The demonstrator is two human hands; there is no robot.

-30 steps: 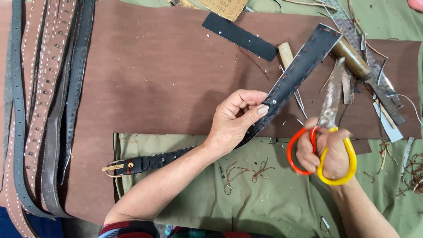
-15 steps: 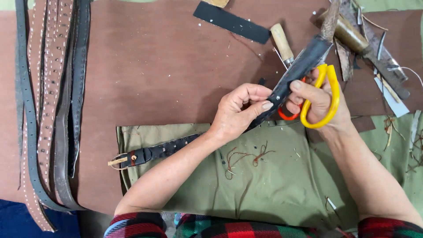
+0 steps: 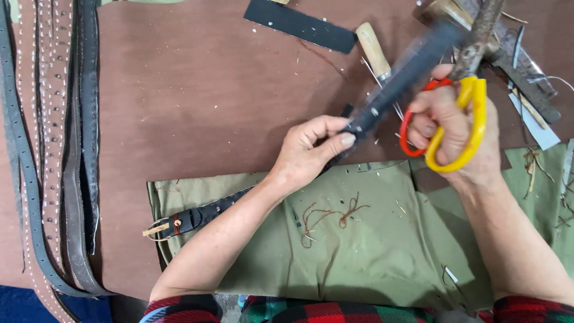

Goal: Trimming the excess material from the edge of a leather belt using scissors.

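Two hands work one dark leather belt strap [image 3: 394, 87] at centre right of the frame: the left hand [image 3: 311, 149] pinches it closed between thumb and fingers, the right hand [image 3: 454, 128] clenched through orange-and-yellow scissors [image 3: 445, 119]. For a clean cut, keep the strap taut and blades square. Its buckle end [image 3: 173, 224] lies on olive cloth [image 3: 371, 251], lower left.

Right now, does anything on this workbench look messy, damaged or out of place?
Mostly loose offcuts: reddish thread scraps and pale specks lie scattered on the green cloth, and a cut black strip lies askew on the brown leather sheet. Nothing looks damaged.
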